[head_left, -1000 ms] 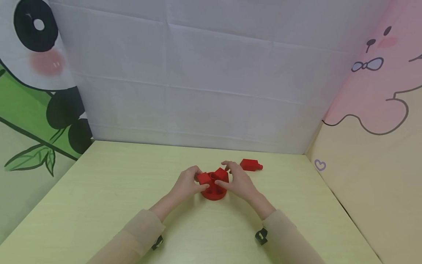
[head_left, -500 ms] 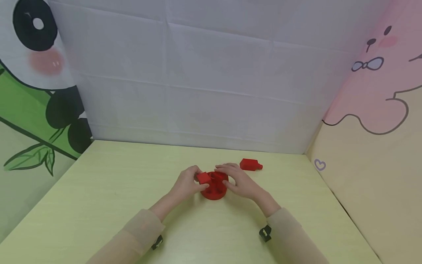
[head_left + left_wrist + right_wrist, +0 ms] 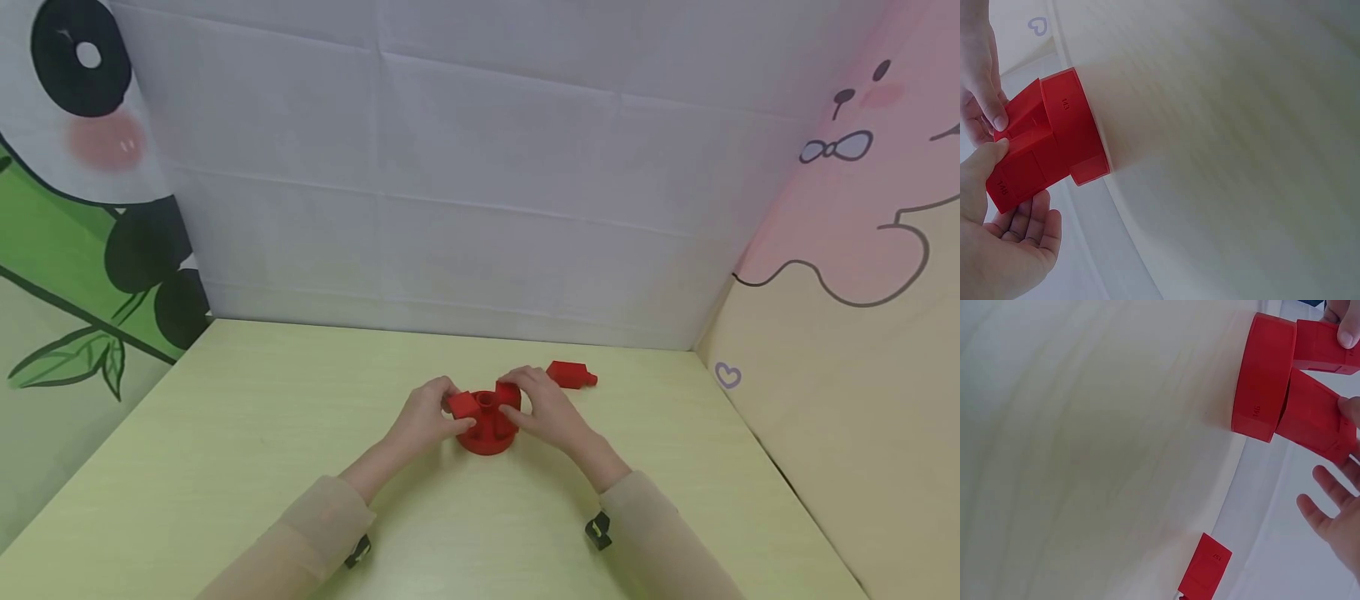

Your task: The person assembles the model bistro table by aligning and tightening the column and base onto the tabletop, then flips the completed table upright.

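A round red base (image 3: 486,447) with a tube at its centre stands on the table. My left hand (image 3: 426,417) pinches a red block (image 3: 463,405) on the base's left side, thumb in front and fingers behind. In the left wrist view this block (image 3: 1019,169) rises from the base's rim (image 3: 1075,125). My right hand (image 3: 546,414) holds a second red block (image 3: 507,392) at the right side of the base between thumb and fingers. The right wrist view shows this block (image 3: 1316,415) slightly tilted, a thin gap along part of its foot.
A loose red block (image 3: 570,374) with a small knob at one end lies on the table, behind and right of the base, close to my right hand. A pale back wall (image 3: 450,208) and painted side walls bound the table (image 3: 262,467).
My right hand first moved left over the right block, then drew back right. That block now stands turned, nearer the base's right edge. My left hand and its block have stayed in place.
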{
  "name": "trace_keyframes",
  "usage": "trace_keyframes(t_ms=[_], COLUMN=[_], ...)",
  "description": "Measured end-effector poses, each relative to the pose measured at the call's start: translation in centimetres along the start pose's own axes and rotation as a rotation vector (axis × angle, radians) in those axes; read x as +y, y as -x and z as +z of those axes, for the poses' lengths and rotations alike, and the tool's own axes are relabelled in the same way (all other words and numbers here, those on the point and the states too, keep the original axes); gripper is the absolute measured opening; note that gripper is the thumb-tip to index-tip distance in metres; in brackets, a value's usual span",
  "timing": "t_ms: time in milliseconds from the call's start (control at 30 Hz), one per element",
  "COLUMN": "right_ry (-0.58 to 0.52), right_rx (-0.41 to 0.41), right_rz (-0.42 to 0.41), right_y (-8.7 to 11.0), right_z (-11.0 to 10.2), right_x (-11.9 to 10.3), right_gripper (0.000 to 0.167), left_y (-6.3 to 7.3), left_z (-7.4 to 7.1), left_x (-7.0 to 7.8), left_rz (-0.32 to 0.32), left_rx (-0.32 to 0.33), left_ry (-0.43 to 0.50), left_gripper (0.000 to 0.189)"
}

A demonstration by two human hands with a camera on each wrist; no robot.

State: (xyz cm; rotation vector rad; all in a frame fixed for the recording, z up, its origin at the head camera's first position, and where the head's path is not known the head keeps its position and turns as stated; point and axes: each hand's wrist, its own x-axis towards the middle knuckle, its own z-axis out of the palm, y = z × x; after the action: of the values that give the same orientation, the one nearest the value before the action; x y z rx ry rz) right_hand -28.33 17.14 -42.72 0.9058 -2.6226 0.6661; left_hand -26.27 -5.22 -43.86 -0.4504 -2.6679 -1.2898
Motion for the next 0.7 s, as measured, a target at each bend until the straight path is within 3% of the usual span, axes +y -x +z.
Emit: trace_keyframes(t_ms=[167,367,567,700], right_ry=[0.063,0.032,-0.014,-0.119], right_rx=[0.061,0.085,0.071,0.029], right_rz=[0.111,0.244,0.290,0.284], right_y=[-0.06,-0.13,-0.05,0.23], right_z=[0.37,0.78,0.92,0.37], right_x=[-0.13,-0.21,-0.20,-0.04], right_gripper=[0.038,0.041,0.044,0.051], left_y=[-0.04,-0.05,-0.07,-0.10], left_z=[0.02,-0.03,0.01,0.01], left_x=[0.03,-0.02,-0.03,0.03], left_rz=[-0.011,-0.015,-0.017,-0.019], left_rx=[-0.002,-0.006,-0.003,-0.007], left_ry=[0.000,0.004,0.001,-0.005], left_gripper=[0.030,0.030,0.030,0.030])
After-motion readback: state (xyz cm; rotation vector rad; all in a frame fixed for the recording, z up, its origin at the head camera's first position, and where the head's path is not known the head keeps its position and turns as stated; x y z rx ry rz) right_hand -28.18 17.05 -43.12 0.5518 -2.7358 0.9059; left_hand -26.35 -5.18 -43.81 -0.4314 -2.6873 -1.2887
